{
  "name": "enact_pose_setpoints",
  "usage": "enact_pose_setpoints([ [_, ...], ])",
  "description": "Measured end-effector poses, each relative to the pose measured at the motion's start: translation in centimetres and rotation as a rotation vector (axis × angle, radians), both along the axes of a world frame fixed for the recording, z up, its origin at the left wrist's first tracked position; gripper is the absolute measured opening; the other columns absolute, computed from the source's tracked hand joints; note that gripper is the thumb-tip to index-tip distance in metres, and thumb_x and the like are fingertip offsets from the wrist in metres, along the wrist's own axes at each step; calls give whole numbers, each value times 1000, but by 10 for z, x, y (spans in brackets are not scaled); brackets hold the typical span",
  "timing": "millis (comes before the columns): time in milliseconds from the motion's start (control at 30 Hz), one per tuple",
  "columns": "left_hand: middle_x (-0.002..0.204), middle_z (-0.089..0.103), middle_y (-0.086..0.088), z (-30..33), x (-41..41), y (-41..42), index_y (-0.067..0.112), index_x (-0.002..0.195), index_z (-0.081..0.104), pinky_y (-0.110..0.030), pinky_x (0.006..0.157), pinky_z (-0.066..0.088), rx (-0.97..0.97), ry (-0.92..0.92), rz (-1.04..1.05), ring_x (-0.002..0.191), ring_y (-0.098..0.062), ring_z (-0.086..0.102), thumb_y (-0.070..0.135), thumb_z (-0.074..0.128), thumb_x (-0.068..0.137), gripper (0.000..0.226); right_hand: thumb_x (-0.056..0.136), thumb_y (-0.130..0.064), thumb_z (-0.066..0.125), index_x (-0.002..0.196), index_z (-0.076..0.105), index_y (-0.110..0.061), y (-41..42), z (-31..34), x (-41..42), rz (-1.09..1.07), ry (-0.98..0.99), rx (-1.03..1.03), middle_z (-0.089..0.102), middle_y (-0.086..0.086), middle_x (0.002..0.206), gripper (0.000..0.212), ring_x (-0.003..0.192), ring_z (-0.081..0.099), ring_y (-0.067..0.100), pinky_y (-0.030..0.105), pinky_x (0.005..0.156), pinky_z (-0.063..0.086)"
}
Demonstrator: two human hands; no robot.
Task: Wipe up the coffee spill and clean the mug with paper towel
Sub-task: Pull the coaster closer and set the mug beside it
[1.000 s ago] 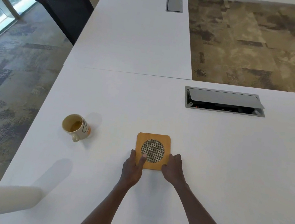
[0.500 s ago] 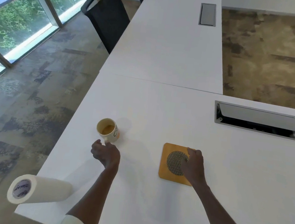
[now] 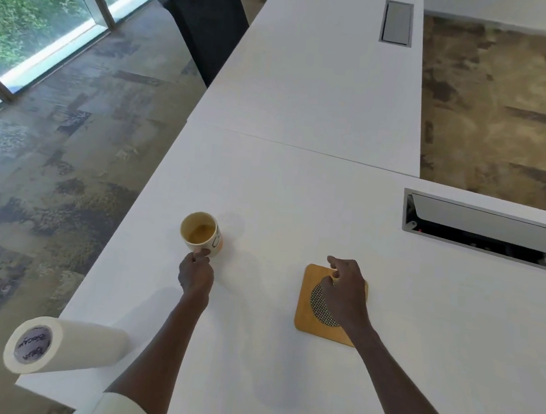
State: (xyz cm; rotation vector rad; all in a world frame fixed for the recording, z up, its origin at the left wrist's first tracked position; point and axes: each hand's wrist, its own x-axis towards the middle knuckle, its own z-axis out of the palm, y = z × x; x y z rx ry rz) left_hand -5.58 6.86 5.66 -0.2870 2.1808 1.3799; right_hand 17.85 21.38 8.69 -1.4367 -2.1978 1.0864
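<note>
The left hand (image 3: 195,274) is pinching the handle of the mug (image 3: 202,233), which is standing upright on the white table (image 3: 298,210). The right hand (image 3: 343,293) is resting, fingers loosely curled and holding nothing, on the wooden coaster (image 3: 305,321); the paper towel roll (image 3: 76,344) is lying at the table's near-left corner.

A: Lighting?
B: Bright, even daylight from the tall glass windows (image 3: 43,20) at upper left. Soft shadows fall rightward of the cream ceramic mug (image 3: 202,234) on the white matte table (image 3: 300,193).
A: Image quality?
B: Slightly soft throughout; wide-angle bending of straight edges toward the borders.
</note>
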Motion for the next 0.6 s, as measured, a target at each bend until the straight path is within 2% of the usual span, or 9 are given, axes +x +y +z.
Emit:
enact_pose_setpoints([
  [133,117,74,-15,-1,0,-4,10,110,71,-46,101,52,-2,21,-1,113,-36,66,34,42,105,38,90,-6,56,130,59,-11,1,2,-5,27,-6,-19,56,4,125,40,109,59,18,21,87,41],
  [300,102,72,-12,-3,1,-12,8,98,72,-35,81,45,-56,107,-151,99,-31,63,32,42,105,39,89,-1,56,121,65,-9,9,9,-6,62,27,-13,63,4,121,34,98,57,10,21,85,45],
  [400,83,66,-4,3,9,-12,14,84,68,-29,66,42,-56,126,-215,87,-26,59,32,42,106,38,89,3,53,116,68,-7,15,12,-7,65,42,-22,67,6,120,33,105,62,15,22,89,47],
  [500,89,70,-4,10,22,-9,15,84,69,-30,69,44,-25,113,-261,92,-26,65,33,45,105,37,91,3,50,116,68,-7,17,15,-7,87,46,-49,69,4,119,33,109,64,15,18,90,45],
  [600,97,73,-5,18,45,-4,17,86,71,-36,81,49,1,98,-323,98,-26,68,34,45,105,36,93,1,49,118,68,-8,20,18,-8,119,46,-97,69,3,120,32,110,63,12,18,92,45],
])
